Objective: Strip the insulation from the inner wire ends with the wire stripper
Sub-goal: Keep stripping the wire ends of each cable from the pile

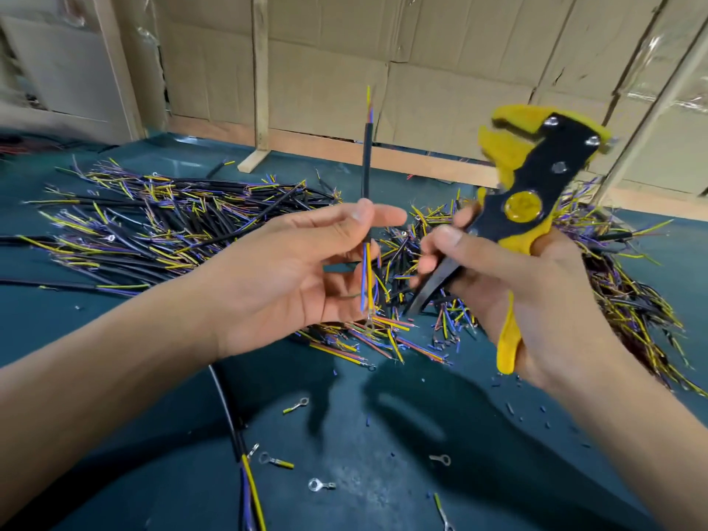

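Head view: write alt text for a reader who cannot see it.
A left hand pinches a black cable upright while the right hand grips a yellow-and-black wire stripper beside it, apart from the cable. Behind them, cut cables lie piled on a green table.

Bright overhead light, motion blur, fisheye

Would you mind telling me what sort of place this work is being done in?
Probably a small wire-assembly workshop. Heaps of cut cables cover a green work surface, loose ring terminals lie scattered on it, and the right hand holds a yellow wire stripper. Flattened cardboard lines the back wall.
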